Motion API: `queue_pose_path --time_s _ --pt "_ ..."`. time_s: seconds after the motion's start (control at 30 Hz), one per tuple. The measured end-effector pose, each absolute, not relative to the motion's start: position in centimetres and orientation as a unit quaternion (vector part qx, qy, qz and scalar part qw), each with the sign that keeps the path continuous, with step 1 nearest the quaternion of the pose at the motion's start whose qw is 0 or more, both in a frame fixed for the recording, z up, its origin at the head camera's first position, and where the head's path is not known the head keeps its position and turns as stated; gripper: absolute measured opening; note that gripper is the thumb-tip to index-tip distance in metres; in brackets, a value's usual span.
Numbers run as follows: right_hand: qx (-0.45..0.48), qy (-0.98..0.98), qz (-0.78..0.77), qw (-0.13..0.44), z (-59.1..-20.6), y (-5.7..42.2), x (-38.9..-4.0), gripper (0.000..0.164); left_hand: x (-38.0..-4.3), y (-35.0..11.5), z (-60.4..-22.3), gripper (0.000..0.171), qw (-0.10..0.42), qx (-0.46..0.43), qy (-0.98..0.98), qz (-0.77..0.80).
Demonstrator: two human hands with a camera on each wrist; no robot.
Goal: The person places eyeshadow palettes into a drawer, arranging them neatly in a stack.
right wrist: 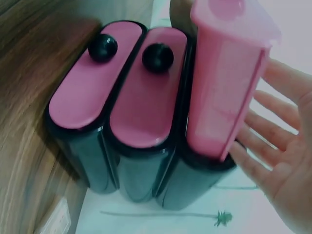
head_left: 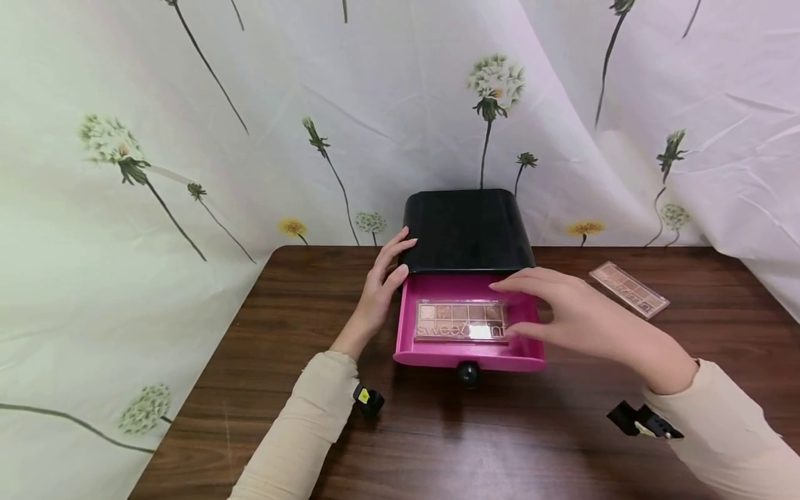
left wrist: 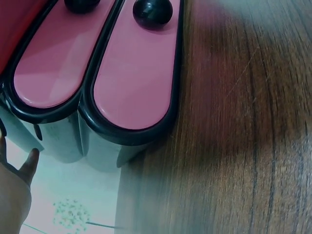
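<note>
A black drawer unit (head_left: 465,229) has its pink top drawer (head_left: 469,360) pulled out toward the person. Inside the drawer lies an eyeshadow palette (head_left: 461,312) with a clear lid, its pans in rows. My left hand (head_left: 380,285) rests against the unit's left side near the front corner, fingers extended. Over the drawer's right side hovers my right hand (head_left: 565,312), fingers and thumb spread apart around nothing. Its thumb overlaps the right end of the palette in the head view. In the right wrist view, the fingers (right wrist: 268,114) reach alongside the open drawer's wall.
A second eyeshadow palette (head_left: 629,289) lies on the brown wooden table (head_left: 281,312), right of the unit. Two closed pink drawers with a black knob (right wrist: 157,57) each sit below the open one. A dandelion-print cloth (head_left: 387,125) hangs behind the table.
</note>
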State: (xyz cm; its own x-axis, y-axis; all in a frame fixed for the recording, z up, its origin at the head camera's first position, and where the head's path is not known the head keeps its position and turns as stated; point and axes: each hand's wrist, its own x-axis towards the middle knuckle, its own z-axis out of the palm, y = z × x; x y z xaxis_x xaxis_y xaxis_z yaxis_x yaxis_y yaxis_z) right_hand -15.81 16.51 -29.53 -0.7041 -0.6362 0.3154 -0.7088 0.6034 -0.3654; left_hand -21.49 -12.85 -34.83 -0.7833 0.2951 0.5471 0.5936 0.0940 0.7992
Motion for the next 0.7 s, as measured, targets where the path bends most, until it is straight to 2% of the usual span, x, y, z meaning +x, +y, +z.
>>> queue_pose_path --time_s 0.27,0.43,0.7 --pt "0.418 -0.842 0.289 0.185 -29.8 19.8 -16.9 0.057 -21.6 -12.9 -34.8 0.046 0.128 -0.306 -0.735 -0.591" --pt "0.387 -0.839 0.331 0.192 -30.8 21.7 -17.6 0.058 -21.6 -12.8 -34.9 0.047 0.127 -0.306 -0.734 -0.593" --pt "0.319 -0.872 0.314 0.195 -33.0 24.1 -18.3 0.051 -21.5 -12.8 -34.9 0.047 0.131 -0.302 -0.733 -0.595"
